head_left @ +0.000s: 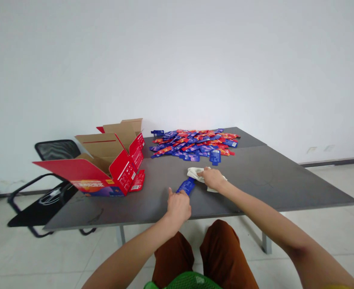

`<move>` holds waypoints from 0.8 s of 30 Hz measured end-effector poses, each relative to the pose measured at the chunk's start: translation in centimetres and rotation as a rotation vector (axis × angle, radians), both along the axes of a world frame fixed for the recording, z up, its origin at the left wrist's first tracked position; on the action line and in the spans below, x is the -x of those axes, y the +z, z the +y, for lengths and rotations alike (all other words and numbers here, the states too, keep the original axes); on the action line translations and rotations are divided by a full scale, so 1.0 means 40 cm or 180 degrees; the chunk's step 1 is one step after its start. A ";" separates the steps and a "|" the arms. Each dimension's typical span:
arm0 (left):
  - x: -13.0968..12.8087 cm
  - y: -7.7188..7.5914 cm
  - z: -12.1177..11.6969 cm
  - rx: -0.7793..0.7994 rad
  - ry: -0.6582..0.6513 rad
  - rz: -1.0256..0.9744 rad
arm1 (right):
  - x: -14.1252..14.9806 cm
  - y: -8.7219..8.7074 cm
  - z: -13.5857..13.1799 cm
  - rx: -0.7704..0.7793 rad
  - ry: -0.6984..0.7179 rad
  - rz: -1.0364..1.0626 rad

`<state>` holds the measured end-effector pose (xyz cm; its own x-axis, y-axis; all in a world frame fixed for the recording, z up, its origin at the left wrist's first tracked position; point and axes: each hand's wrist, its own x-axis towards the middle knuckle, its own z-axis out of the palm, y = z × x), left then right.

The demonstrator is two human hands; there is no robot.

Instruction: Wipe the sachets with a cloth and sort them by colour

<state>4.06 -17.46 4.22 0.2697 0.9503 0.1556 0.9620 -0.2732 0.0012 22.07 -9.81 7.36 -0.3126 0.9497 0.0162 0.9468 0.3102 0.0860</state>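
My left hand [178, 206] rests on the dark grey table [270, 176] and pinches the near end of a blue sachet [186, 186] lying flat. My right hand [213, 178] is closed on a white cloth [195, 173], pressing it against the far end of that sachet. Farther back lies a spread pile of blue and red sachets [195, 142].
An open red cardboard box [110, 164] with raised flaps stands at the table's left, a red sachet [137, 181] lying beside it. A black chair [49, 176] sits behind the box, left of the table. The white wall is close behind.
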 end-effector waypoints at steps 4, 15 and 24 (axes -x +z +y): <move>0.045 0.005 0.038 -0.0199 0.0030 -0.0348 | -0.051 0.014 -0.060 -0.0218 0.0070 0.0169; 0.154 0.021 0.092 0.2451 0.0179 -0.4255 | 0.089 0.012 -0.200 -0.0111 0.1271 0.0621; 0.136 -0.016 0.061 0.2694 0.1094 -0.4320 | 0.109 -0.074 -0.133 0.0119 0.0671 0.0533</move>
<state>-1.40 -15.02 3.58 0.1476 0.8660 -0.4778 0.1430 0.4593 0.8767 17.72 -15.13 4.42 -0.4994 0.8649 0.0506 0.8611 0.5019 -0.0817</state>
